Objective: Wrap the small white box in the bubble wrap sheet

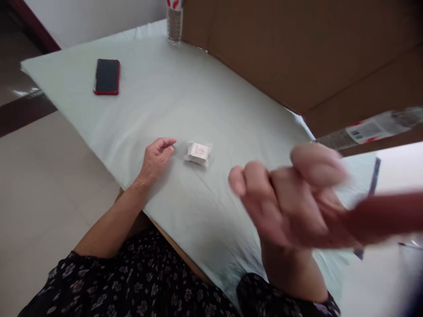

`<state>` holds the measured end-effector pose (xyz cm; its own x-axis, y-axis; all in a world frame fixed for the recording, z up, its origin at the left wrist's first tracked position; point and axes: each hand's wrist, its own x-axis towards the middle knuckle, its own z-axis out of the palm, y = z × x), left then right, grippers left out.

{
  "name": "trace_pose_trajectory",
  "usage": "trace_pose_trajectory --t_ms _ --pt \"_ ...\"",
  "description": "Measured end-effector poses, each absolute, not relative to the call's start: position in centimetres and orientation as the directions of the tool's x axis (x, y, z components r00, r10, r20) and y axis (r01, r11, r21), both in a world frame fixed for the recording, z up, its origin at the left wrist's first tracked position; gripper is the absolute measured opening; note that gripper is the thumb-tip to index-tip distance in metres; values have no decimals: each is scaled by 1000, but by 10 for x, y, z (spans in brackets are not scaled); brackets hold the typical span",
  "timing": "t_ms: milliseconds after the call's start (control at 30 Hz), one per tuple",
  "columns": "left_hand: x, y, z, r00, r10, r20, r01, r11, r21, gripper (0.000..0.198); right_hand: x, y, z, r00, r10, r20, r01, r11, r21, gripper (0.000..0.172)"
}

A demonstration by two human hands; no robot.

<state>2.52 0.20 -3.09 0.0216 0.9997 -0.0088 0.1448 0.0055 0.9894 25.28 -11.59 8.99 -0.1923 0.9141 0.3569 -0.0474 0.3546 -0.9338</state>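
Observation:
A small white block with red print in a clear plastic wrapper (198,153) lies on the pale green tablecloth. My left hand (157,155) rests on the cloth just left of this packet, a small gap away. Its fingers are loosely bent, thumb and fingers slightly apart, holding nothing. Close to the camera, my right hand (287,198) is raised above the table and partly blurred. Several of its fingers are curled into the palm, the thumb is folded over them, and the index finger stretches toward the right edge. I see no object in it.
A phone in a red case (107,77) lies at the far left of the table (148,88). A large brown cardboard box (264,48) stands along the back right. A clear bottle (174,22) stands by its left corner; another labelled clear bottle (373,128) is at right.

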Motion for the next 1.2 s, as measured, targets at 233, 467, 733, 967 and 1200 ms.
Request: trace_pose_trajectory --t_ms 233,467,733,967,1200 --pt "29 0 -18 103 995 8 253 -34 967 29 257 -65 27 89 956 280 419 219 -881 6" --pt "45 -7 4 328 944 38 378 -168 910 46 263 -33 2 -266 859 437 782 458 -424 15" --pt "63 8 -43 362 932 21 75 -52 996 54 250 -24 9 -482 798 363 847 530 -42 27" --pt "62 6 -42 354 931 93 49 -118 992 57 245 -16 9 -363 853 376 888 439 -139 22" --pt "60 0 -38 416 908 57 18 -71 997 84 245 -3 24 -97 943 318 760 276 -588 18"
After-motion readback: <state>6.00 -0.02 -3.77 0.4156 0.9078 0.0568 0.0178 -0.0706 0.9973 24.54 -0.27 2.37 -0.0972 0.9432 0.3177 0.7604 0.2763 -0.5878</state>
